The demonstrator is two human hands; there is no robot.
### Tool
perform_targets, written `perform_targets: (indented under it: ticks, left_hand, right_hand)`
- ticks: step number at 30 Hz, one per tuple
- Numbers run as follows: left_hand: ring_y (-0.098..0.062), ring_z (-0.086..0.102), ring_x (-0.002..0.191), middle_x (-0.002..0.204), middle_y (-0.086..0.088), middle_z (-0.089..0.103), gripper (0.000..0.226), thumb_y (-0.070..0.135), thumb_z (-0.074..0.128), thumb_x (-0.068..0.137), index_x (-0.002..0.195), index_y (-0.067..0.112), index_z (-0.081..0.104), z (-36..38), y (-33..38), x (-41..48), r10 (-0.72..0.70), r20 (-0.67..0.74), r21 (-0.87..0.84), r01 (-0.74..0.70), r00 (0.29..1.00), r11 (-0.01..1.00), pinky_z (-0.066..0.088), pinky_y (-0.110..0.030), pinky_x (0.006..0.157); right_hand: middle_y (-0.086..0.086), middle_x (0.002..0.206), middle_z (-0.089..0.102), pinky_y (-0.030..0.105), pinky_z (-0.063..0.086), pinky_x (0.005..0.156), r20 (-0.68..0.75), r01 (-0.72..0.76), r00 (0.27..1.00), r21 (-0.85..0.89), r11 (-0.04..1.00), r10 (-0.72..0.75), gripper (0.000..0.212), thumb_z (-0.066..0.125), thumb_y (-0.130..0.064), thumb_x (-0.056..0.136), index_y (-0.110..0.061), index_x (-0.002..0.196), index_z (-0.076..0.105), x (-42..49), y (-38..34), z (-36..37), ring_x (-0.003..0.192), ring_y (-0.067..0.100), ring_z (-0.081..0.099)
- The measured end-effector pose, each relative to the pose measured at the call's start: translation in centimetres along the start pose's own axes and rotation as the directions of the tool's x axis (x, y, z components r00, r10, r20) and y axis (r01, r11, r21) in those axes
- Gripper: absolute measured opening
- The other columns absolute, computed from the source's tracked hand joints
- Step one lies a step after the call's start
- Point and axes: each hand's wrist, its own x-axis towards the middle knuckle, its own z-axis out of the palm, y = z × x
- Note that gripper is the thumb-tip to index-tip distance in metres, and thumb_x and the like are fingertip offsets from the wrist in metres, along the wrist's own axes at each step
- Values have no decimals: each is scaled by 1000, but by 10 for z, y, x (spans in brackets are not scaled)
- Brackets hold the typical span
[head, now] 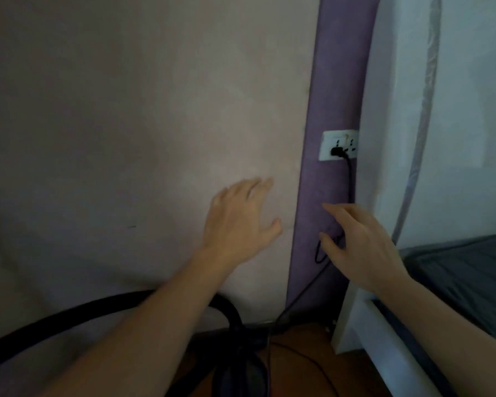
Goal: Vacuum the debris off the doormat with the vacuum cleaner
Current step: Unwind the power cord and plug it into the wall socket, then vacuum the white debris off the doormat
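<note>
A black plug (337, 152) sits in a white wall socket (338, 145) on a purple strip of wall. Its black cord (349, 179) drops down the wall toward the floor. My right hand (361, 242) hovers below the socket, fingers spread, holding nothing, in front of the cord. My left hand (238, 219) is raised near the beige wall, fingers apart and empty. The vacuum cleaner's black hose (69, 319) arcs across the lower left, and its dark body (241, 365) stands on the floor under my left forearm. The doormat is out of view.
A white bed frame (364, 319) with a dark grey mattress (470, 270) fills the lower right. A pale curtain (424, 110) hangs at the right. Brown wooden floor (304, 368) with loose cord lies between the vacuum and the bed.
</note>
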Motion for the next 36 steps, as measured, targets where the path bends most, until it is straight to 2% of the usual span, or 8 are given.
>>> perform_targets:
  ticks: [4,7,16,23,27,30,32,36]
  left_hand:
    - [-26,57,124,139,-3,60,81,65,43,80,150,23,46,14,-11,-43,-80,148,70,71,986,995,43,-44,105]
    - [-23,57,122,139,0,60,79,64,47,82,151,25,43,-16,-1,-27,-100,201,61,89,975,994,45,-42,103]
    - [-17,56,128,143,5,58,78,64,63,81,150,32,45,-205,66,60,-189,291,36,187,938,982,45,-39,104]
    - [-22,61,122,136,-2,64,73,55,67,79,143,21,55,-383,127,109,-258,360,-51,295,897,954,50,-43,102]
    - [-22,61,121,135,-3,64,70,57,58,82,142,19,56,-428,158,113,-284,356,-53,323,890,945,52,-45,100]
    - [-23,60,123,136,-4,64,70,57,55,83,143,20,55,-433,170,107,-314,352,5,334,882,942,53,-45,100]
    - [-24,59,125,137,-3,63,70,57,56,84,144,21,53,-431,178,99,-379,342,78,376,860,923,52,-44,100]
    - [-28,59,125,135,-4,64,67,54,58,83,142,22,55,-448,213,62,-652,228,140,638,723,757,54,-47,97]
  right_hand:
    - [13,122,68,47,56,90,19,131,991,-20,991,-131,46,71,-27,88,-9,130,66,-2,-4,10,107,35,67]
    - [13,120,69,46,57,90,73,124,990,5,992,-124,50,54,-37,90,-9,130,67,19,-12,-27,106,33,66]
    - [14,114,70,44,58,88,265,63,962,37,997,-71,53,46,-37,89,-9,131,66,92,-92,-207,101,32,67]
    - [14,122,68,46,58,91,291,22,956,86,996,-46,52,55,-35,89,-11,135,62,125,-165,-373,108,32,66]
    - [13,128,66,45,54,97,255,39,964,122,992,-70,54,71,-27,88,-11,138,60,119,-173,-424,116,30,64]
    - [14,128,67,45,56,96,232,70,968,126,990,-98,53,57,-33,90,-9,137,61,117,-157,-436,114,32,65]
    - [15,126,68,48,57,93,236,116,959,169,979,-155,55,51,-36,89,-8,136,61,116,-144,-437,112,33,65]
    - [13,126,67,48,57,92,245,199,932,266,943,-266,54,70,-25,87,-8,137,62,101,-127,-428,111,32,65]
